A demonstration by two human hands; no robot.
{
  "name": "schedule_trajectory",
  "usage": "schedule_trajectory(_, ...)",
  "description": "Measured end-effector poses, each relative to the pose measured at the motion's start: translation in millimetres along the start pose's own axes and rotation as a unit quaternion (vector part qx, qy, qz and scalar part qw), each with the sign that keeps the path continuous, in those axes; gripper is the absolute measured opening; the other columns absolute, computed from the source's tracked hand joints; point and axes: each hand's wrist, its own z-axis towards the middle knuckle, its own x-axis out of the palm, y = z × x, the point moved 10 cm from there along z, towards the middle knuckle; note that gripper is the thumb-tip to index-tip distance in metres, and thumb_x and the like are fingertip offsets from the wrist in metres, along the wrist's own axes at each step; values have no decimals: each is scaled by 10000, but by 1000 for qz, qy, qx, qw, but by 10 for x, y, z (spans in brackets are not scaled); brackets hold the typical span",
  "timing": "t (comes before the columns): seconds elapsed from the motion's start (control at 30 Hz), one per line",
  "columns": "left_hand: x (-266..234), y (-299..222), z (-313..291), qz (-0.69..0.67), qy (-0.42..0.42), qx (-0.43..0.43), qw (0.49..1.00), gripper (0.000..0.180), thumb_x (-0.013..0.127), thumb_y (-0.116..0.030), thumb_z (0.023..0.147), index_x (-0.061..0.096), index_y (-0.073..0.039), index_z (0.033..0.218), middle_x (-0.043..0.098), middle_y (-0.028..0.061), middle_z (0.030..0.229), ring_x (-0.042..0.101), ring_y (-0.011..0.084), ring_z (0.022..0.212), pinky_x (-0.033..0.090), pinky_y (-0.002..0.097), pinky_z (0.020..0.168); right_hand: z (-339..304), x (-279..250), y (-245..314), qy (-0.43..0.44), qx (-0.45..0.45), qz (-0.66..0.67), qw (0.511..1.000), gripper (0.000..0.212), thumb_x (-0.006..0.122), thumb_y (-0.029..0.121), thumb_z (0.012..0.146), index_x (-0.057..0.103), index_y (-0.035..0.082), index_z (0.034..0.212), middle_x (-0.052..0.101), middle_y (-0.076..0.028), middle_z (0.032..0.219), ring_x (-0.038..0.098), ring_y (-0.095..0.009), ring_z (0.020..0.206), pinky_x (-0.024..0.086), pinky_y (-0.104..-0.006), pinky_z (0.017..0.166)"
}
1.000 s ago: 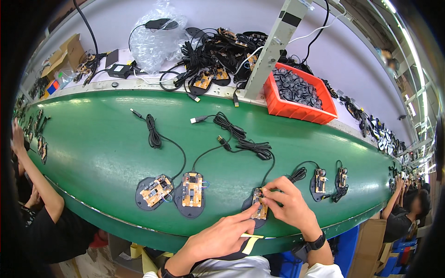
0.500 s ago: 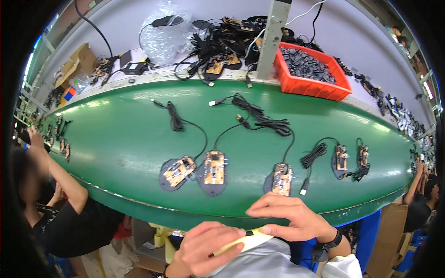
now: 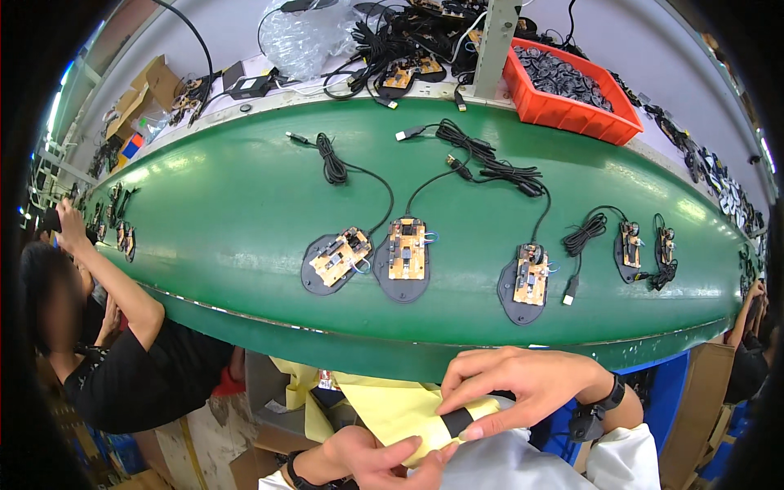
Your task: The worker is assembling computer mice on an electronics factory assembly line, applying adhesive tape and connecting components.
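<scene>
A yellow sheet [image 3: 384, 408], thin and paper-like, lies bent over my lap below the belt's edge. One black rectangular strip [image 3: 459, 422] shows on it. My left hand [image 3: 367, 459] grips the sheet's lower edge between thumb and fingers. My right hand [image 3: 523, 385] closes on the strip, index finger at one side and thumb at the other; whether the strip is partly lifted I cannot tell. Beyond my hands, on the green belt, lie mouse bases with circuit boards and black cables: a tilted one [image 3: 341, 260], an upright one [image 3: 406, 260] and another [image 3: 527, 284].
Two more boards [image 3: 629, 249] with cables lie farther right on the green belt [image 3: 245, 237]. A red bin [image 3: 576, 118] of small dark parts stands beside a post [image 3: 496, 49]. Tangled cables and boards [image 3: 392, 57] cover the back shelf. A co-worker [image 3: 139, 359] sits at left.
The view has shifted, putting the belt higher in the picture. The yellow sheet now shows spread wider. My left hand has moved lower, and my right fingers have come onto the black strip.
</scene>
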Motion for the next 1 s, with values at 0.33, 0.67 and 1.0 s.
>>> schedule_trajectory(0.33, -23, -78, 62, -5, -54, 14, 998, 102, 681, -100, 807, 583, -123, 822, 566, -6, 917, 606, 141, 956, 563, 372, 901, 135, 127, -122, 89, 68, -30, 993, 361, 704, 349, 998, 707, 2, 1099, 651, -119, 1006, 635, -294, 1026, 514, -417, 858)
schedule_trajectory(0.67, -30, -147, 63, 22, -87, 69, 994, 98, 705, -9, 767, 630, -62, 803, 560, 8, 892, 606, 146, 910, 548, 334, 829, 196, 326, -353, 183, 128, 56, 973, 305, 777, 282, 961, 679, 25, 1092, 647, -62, 953, 646, -221, 929, 523, -373, 825)
schedule_trajectory(1.0, -49, 290, -170, -85, -41, -137, 986, 101, 793, -63, 803, 711, -63, 861, 686, 74, 1026, 670, 208, 975, 561, 382, 836, 192, -147, 182, -84, -37, -11, 996, 233, 789, 93, 906, 693, 15, 1103, 705, -95, 1026, 693, -263, 905, 573, -381, 776)
